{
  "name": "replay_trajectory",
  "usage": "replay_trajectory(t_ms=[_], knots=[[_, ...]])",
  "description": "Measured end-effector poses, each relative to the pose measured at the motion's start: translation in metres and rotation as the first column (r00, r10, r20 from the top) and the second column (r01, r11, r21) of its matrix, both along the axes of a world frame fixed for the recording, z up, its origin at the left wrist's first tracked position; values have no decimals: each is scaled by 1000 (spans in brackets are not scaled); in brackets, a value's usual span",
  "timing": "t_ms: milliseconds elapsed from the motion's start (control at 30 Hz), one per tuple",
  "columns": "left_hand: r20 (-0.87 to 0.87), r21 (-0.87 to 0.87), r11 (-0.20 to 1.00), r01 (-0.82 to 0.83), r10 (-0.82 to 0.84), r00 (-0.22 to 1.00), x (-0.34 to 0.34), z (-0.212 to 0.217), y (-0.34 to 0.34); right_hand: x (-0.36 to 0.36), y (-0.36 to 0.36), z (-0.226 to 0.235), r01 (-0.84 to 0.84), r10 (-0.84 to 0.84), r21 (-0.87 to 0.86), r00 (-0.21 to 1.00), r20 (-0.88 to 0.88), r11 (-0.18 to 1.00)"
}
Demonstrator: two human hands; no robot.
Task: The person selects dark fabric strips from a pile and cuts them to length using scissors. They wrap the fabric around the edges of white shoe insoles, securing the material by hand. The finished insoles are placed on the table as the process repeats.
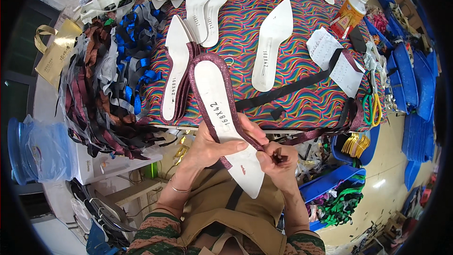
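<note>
Over the table's near edge I hold a white shoe insole (pixel 213 87), its pointed toe toward me. A dark purple glitter strip (pixel 228 73) runs around its heel and along the sides; the toe is bare white with a small red mark. My left hand (pixel 210 147) grips the middle, thumb on the white face and fingers behind it. At the right edge, my right hand (pixel 281 164) pinches the strip, with a dark bunched length at its fingers. A stack of purple-edged insoles (pixel 174 82) lies just beyond, left of the held one.
Bare white insoles (pixel 200 7) are piled at the back of the patterned table; a single insole (pixel 272 42) lies right of centre. Ribbon strips (pixel 101 85) hang at left. A bottle (pixel 350 13), paper (pixel 347 78), black ribbon (pixel 288 89) and scissors (pixel 376 113) lie right. Blue bins (pixel 337 182) stand below.
</note>
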State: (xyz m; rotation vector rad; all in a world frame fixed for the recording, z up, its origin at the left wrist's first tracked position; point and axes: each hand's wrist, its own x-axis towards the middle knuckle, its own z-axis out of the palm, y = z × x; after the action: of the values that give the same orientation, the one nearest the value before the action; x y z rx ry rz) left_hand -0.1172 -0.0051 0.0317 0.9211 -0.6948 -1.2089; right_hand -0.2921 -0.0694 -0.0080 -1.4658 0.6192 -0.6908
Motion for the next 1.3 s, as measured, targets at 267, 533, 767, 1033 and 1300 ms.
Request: replay_trajectory(t_ms=[267,533,767,1033,1300], knots=[[48,115,991,-74,69,996,-9,-10,3,-4,-12,6,-77,76,-4,995,-68,997],[169,267,957,117,-165,972,-39,-15,17,46,-79,52,-6,16,-226,999,44,974],[179,294,952,86,-143,973,-36,-22,16,35,-64,36,46,-35,-158,997,72,986],[285,276,961,22,-104,953,-48,-20,13,30,-72,39,-8,4,24,987,158,1000],[197,239,970,47,-96,976,-35,-21,8,35,-19,13,20,-151,439,952,267,898]])
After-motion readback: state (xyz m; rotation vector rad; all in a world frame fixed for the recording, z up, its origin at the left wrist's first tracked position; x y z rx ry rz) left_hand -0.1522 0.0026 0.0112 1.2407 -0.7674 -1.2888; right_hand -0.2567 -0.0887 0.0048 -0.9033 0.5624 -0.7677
